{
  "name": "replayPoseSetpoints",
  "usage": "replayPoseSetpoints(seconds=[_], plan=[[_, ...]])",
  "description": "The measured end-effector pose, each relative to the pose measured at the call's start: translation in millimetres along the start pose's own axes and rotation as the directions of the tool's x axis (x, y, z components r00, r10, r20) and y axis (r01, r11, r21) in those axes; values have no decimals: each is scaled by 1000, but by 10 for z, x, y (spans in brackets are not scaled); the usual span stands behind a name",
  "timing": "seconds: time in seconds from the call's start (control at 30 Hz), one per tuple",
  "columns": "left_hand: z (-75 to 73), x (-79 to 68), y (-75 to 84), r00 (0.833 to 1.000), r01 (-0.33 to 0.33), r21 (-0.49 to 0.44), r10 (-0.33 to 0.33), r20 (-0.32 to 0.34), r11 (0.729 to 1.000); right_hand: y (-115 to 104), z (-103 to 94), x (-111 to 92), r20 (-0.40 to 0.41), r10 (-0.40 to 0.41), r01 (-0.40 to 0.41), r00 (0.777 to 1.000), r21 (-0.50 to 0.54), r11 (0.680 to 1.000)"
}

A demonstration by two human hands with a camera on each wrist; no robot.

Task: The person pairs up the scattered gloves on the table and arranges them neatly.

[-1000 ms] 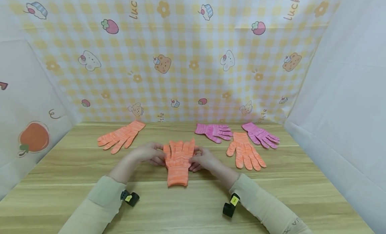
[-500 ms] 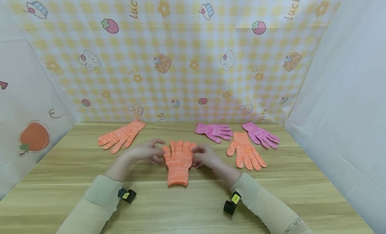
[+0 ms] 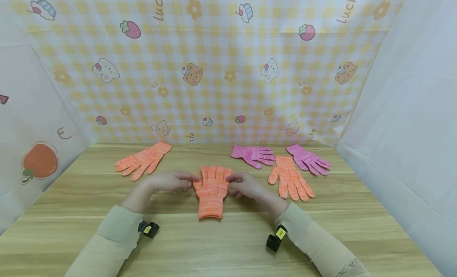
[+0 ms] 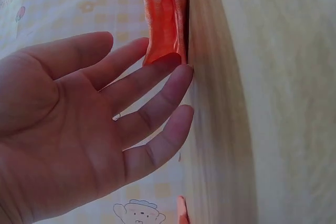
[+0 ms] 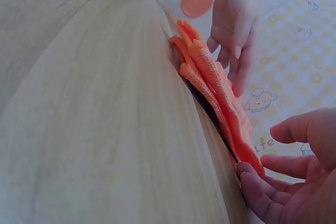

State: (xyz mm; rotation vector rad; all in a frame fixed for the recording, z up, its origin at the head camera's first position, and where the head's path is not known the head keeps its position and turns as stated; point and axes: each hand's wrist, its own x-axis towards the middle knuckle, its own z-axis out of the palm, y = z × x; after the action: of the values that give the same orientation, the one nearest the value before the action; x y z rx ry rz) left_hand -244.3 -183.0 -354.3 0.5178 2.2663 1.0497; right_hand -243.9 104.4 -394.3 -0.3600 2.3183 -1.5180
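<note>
Two orange knitted gloves lie stacked on the table in front of me, cuff towards me and fingers pointing away. My left hand is at their left side in the head view, its fingertips right at the edge. In the left wrist view its fingers are loosely extended, with nothing gripped. At the right side of the stack is my right hand. The right wrist view shows its fingertips against the edge of the orange layers, while the thumb stands apart from them.
Another orange glove lies at the back left. A third orange one, a single glove, lies to the right, near two pink gloves at the back. A checked cloth backdrop rises behind the wooden table.
Both hands have eased their hold at the sides of the stacked gloves. The gloves' raised fingertips have settled flatter. My left hand moved off slightly left, then came back towards the edge.
</note>
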Motion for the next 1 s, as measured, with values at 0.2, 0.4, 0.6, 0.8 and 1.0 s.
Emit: replayPoseSetpoints(seconds=[0.2,0.4,0.6,0.8,1.0], plan=[[14,-6,19,1000,-8,56,6,30,998,-1,-5,-6,22,-11,12,1000,-20,1000],[25,-5,31,999,-24,88,20,42,996,-10,-9,-14,7,-3,3,1000,-43,999],[26,3,23,999,-47,116,44,33,992,-8,-10,0,-2,16,-16,1000,-35,999],[22,-8,35,998,-54,166,53,15,985,-5,-6,5,-13,21,-21,1000,-21,1000],[23,-23,44,999,-40,170,39,5,985,-34,-9,-17,-20,13,-13,1000,-7,1000]])
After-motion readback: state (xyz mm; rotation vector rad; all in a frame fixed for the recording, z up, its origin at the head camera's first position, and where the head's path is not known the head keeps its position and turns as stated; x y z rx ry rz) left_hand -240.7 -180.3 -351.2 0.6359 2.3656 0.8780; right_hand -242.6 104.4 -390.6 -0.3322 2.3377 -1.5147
